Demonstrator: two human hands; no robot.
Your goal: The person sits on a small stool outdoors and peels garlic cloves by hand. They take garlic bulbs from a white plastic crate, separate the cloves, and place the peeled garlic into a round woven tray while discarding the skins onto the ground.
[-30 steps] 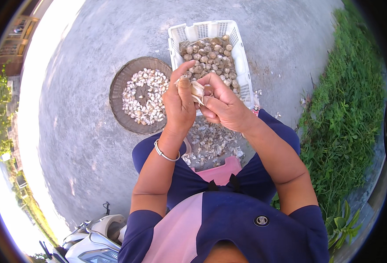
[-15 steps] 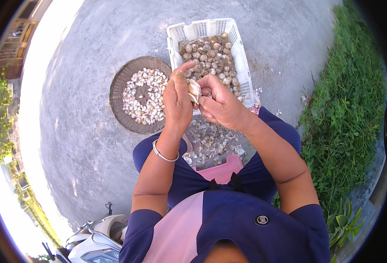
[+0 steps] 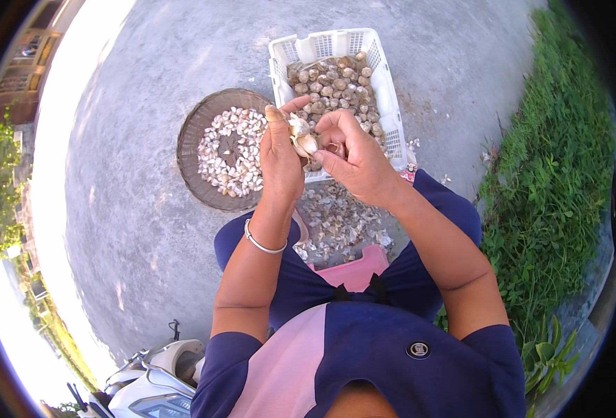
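Observation:
My left hand (image 3: 281, 167) is closed around a garlic bulb (image 3: 304, 142), its thumb up along one side. Torn papery skin opens the bulb and pale cloves show. Close beside it, my right hand (image 3: 364, 167) has curled fingers, with the thumb tip by the bulb's lower edge. A pinkish-brown garlic clove (image 3: 335, 148) seems to lie inside those fingers, partly hidden. Beyond both hands stands a white plastic crate (image 3: 389, 97) of whole garlic bulbs (image 3: 339, 87). To its left, loose cloves (image 3: 242, 167) form a ring in a round woven basket (image 3: 187, 150).
Papery garlic skins (image 3: 343, 216) litter the concrete between my knees, beside a pink plastic stool (image 3: 362, 268). Green plants (image 3: 531, 181) border the ground at the right. A white scooter (image 3: 155, 380) stands at the lower left.
The right fingers have moved slightly away from the bulb and loosened. More of the bulb's opened side now shows, turned in the left hand.

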